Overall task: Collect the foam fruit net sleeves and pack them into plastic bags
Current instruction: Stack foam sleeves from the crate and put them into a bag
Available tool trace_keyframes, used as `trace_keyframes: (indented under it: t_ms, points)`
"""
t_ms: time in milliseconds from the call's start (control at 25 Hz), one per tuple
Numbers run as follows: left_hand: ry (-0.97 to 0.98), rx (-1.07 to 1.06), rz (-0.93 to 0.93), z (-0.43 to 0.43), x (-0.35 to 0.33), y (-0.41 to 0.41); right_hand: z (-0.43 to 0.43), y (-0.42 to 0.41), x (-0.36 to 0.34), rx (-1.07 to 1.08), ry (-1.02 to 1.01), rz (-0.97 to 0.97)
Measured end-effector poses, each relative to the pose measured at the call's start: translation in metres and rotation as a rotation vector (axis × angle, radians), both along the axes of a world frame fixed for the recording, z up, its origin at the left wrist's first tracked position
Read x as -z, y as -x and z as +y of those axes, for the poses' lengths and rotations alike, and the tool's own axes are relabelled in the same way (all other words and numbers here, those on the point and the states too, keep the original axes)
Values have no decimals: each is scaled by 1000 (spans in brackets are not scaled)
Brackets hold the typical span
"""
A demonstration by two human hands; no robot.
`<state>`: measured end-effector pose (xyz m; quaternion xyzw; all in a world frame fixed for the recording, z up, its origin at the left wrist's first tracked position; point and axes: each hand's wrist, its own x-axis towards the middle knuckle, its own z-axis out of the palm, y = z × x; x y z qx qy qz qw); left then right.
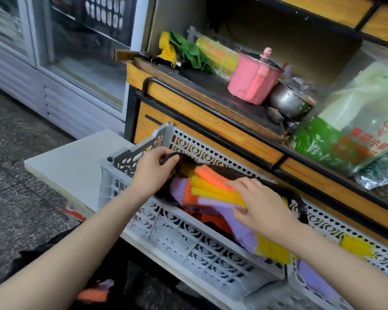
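Note:
A black plastic bag (299, 203) sits open inside a grey perforated crate (184, 238). My left hand (154, 168) grips the bag's rim at its far left and holds it open. My right hand (259, 203) holds a stack of foam net sleeves (213, 186), orange, yellow and purple, over the bag's mouth. More purple and orange sleeves (180, 187) lie inside the bag. Loose yellow and purple sleeves (272, 249) hang over the crate's near wall.
A second grey crate (309, 287) with purple sleeves sits at the lower right. A wooden counter (211, 121) behind carries a pink pot (251, 77), a steel bowl (287, 101) and a printed bag (354, 126). A white board (72, 157) lies left. An orange sleeve (92, 295) lies on the floor.

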<state>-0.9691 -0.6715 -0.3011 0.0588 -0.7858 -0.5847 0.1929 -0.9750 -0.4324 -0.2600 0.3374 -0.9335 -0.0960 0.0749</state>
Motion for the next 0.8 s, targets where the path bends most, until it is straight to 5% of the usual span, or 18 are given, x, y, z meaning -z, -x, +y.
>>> trace_keyframes:
  t_ms: [160,320,440,600,800]
  points:
    - [-176,11,-68,-3,-8,2,-11,28,6,-68,-205,24]
    - [-239,58,-95,-6,-6,3,-30,67,-8,80,-18,314]
    - [-323,76,-88,-8,-6,4,-43,77,-2,-43,116,434]
    - [-378,33,-81,-12,-4,6,-52,77,41,-177,-27,295]
    - [-346,36,-85,-15,-1,5,-58,85,57,48,-233,166]
